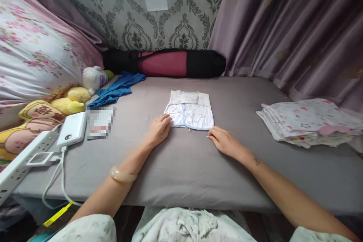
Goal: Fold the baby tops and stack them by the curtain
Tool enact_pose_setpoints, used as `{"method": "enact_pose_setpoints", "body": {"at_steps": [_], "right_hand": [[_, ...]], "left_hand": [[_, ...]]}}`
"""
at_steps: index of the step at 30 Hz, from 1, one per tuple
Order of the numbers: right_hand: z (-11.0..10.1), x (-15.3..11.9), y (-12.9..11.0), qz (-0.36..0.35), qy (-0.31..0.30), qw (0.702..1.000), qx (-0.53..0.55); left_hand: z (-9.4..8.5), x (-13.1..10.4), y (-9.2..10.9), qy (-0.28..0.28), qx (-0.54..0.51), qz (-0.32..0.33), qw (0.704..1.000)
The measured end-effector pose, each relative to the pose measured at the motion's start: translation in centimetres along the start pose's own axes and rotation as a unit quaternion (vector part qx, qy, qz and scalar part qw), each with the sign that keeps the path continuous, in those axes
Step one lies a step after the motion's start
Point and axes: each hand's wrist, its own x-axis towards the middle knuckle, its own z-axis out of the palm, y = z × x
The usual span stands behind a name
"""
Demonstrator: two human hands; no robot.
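A small white baby garment with blue trim lies folded on the grey bed sheet, its upper part turned down and thin ties showing at the middle and lower edge. My left hand rests at its lower left corner, fingers stretched over the edge of the cloth. Just off the lower right corner, my right hand has its fingers pressed together. A thin white bit pokes out from those fingertips, too small to name. A pale bangle circles my left wrist.
Folded printed cloths are stacked at right. At left are a power strip, a white power bank with cables, a blurred packet, plush toys and a blue cloth. A black-and-red bag lies along the wall.
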Motion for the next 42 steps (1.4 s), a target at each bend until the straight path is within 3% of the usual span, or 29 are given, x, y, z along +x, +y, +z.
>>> {"method": "enact_pose_setpoints", "body": {"at_steps": [4,7,12,14,16,19,22,28,32,42], "right_hand": [[-0.2,0.3,-0.8,0.002,-0.019,0.998,-0.058],[-0.5,1.0,-1.5,-0.003,-0.028,0.998,-0.049],[-0.4,3.6,-2.1,-0.015,0.063,0.994,0.086],[0.0,4.7,-1.8,-0.033,0.096,0.991,0.091],[0.6,5.6,-1.4,-0.026,0.081,0.995,0.052],[1.7,6.3,-1.0,0.008,0.011,1.000,-0.003],[2.3,6.2,-0.6,-0.003,-0.023,1.000,-0.018],[1.1,4.2,1.3,-0.072,0.079,0.994,-0.037],[0.3,2.6,2.4,-0.108,0.073,0.990,-0.054],[0.3,2.5,2.2,-0.137,0.048,0.977,-0.154]], "left_hand": [[0.3,-0.1,-0.4,0.060,-0.002,0.009,0.998],[0.2,-0.2,-0.2,0.064,-0.003,0.012,0.998],[-0.1,0.3,1.0,0.015,-0.021,0.068,0.997],[-0.1,1.0,1.6,-0.006,-0.024,0.076,0.997],[0.0,1.8,2.2,-0.042,-0.014,0.072,0.996],[0.3,2.6,2.9,-0.103,0.001,0.073,0.992],[0.2,2.5,2.7,-0.119,0.000,0.090,0.989],[-1.9,0.9,0.2,-0.102,0.006,0.078,0.992],[-3.4,0.5,-1.0,-0.132,0.014,0.098,0.986],[-4.3,1.8,0.4,-0.193,0.134,0.160,0.959]]}}
